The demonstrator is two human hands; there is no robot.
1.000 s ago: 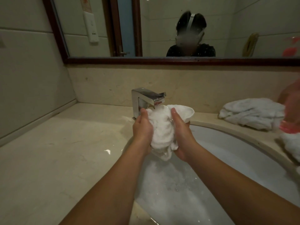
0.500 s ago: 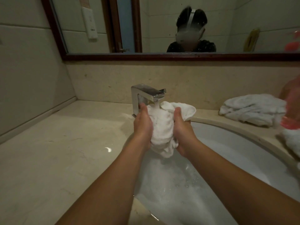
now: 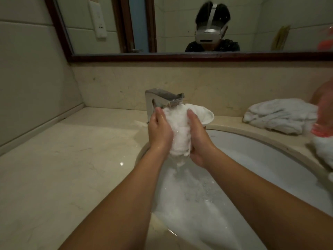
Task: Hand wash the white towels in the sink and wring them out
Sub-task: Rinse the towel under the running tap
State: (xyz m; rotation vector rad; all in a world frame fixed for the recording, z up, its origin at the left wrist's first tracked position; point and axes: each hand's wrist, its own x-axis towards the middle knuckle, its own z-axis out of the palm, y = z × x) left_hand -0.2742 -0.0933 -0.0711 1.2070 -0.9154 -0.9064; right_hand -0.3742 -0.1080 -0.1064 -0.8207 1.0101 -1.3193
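Two bare hands squeeze one wet white towel (image 3: 180, 130) between them, directly under the spout of a square chrome faucet (image 3: 162, 98) at the back edge of the counter (image 3: 63, 168). The left hand (image 3: 159, 131) and the right hand (image 3: 200, 139) each wrap fingers and thumb round the bunched terry cloth, clenching it. A loose flap folds over behind the right thumb, and the lower end hangs above the sink (image 3: 255, 156).

The sink is a smooth white oval basin set under the counter, holding foamy water (image 3: 189, 204). The counter is polished beige stone with faint veins. Near its back right edge lies a crumpled pile of white towels (image 3: 279, 114). More white cloth (image 3: 322, 152) sits at the right edge, beside a blurred pink object (image 3: 322, 130).

A dark wood-framed mirror (image 3: 180, 56) runs above. A white wall plate (image 3: 98, 20) reflected there bears marks too small to read.
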